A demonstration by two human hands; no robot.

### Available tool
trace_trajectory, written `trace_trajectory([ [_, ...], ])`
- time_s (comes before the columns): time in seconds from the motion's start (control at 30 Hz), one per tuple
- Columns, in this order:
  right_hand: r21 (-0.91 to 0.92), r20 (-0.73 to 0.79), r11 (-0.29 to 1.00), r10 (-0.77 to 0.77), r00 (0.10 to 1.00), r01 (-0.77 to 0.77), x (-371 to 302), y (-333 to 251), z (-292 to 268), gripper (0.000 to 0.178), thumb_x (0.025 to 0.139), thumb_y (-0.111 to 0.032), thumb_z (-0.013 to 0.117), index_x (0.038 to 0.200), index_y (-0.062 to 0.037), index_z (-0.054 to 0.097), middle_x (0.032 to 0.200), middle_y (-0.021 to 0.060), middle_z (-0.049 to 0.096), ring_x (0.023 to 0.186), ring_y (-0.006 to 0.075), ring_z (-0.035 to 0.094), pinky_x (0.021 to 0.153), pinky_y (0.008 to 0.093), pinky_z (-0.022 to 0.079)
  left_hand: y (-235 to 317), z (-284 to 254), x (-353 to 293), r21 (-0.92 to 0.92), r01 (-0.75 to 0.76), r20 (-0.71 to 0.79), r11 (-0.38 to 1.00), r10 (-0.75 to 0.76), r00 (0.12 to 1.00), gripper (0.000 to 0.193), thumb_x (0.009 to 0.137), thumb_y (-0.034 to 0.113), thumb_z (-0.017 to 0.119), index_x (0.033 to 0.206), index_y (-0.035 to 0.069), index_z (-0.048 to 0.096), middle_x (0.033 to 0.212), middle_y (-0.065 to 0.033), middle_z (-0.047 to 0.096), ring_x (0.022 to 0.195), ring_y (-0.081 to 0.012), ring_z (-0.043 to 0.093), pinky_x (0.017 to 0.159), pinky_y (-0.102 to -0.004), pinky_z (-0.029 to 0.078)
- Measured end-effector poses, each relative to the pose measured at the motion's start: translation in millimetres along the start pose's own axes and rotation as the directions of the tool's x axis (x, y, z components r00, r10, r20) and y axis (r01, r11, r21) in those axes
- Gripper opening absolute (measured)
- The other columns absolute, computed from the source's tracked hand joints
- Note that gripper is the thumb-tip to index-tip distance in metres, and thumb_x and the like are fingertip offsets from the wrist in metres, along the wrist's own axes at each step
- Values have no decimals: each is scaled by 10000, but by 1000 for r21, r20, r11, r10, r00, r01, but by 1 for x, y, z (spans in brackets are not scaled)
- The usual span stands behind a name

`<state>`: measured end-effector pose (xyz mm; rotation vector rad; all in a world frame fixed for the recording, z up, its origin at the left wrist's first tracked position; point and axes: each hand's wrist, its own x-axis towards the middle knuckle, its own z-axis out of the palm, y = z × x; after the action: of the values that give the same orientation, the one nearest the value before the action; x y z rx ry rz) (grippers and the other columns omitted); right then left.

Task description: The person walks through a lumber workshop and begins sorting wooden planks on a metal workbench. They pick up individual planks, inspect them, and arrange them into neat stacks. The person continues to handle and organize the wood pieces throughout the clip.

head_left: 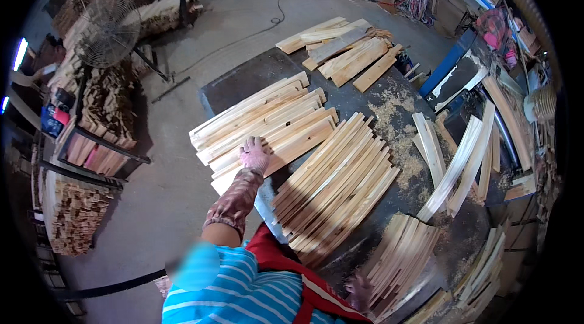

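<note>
My left hand (255, 155), in a pinkish glove with a patterned sleeve cover, rests on a group of pale wooden boards (261, 118) at the table's left side. Its fingers lie spread over the wood and grip nothing that I can see. Right of it, a row of narrow wooden strips (337, 184) lies side by side, partly in my shadow. Low in the view, my right hand (360, 292), also gloved, is at the left edge of another bundle of strips (401, 257). Shadow hides its fingers, so whether it grips them is unclear.
The dark table (243, 77) carries sawdust (404, 123), short boards (356, 56) at the far end and loose curved-looking strips (453, 166) beside a blue-edged machine (450, 74). A fan (109, 29) and stacked wood (79, 214) stand left; a cable (277, 20) crosses the floor.
</note>
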<state>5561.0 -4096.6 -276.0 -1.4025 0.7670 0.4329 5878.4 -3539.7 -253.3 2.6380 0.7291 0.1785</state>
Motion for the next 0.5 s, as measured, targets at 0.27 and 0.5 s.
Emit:
trace_trajectory([
  [0.27, -480, 86, 875, -17, 996, 57, 21, 3, 123, 238, 908, -165, 623, 1083, -10, 668, 844, 57, 654, 696, 157, 611, 604, 304, 491, 7, -25, 6, -30, -48, 96, 998, 50, 994, 354, 852, 352, 664, 1139, 145, 651, 1168, -122, 619, 1129, -349, 563, 964, -514, 437],
  [0.5, -24, -21, 962, -271, 962, 271, 31, -156, 247, 272, 901, -132, 659, 1126, 21, 674, 1030, 39, 681, 883, 129, 610, 757, 284, 507, 11, -56, 51, -173, 78, 358, 982, -11, 934, 362, 888, 412, 631, 1122, 146, 706, 1154, -154, 685, 1068, -362, 645, 894, -473, 516],
])
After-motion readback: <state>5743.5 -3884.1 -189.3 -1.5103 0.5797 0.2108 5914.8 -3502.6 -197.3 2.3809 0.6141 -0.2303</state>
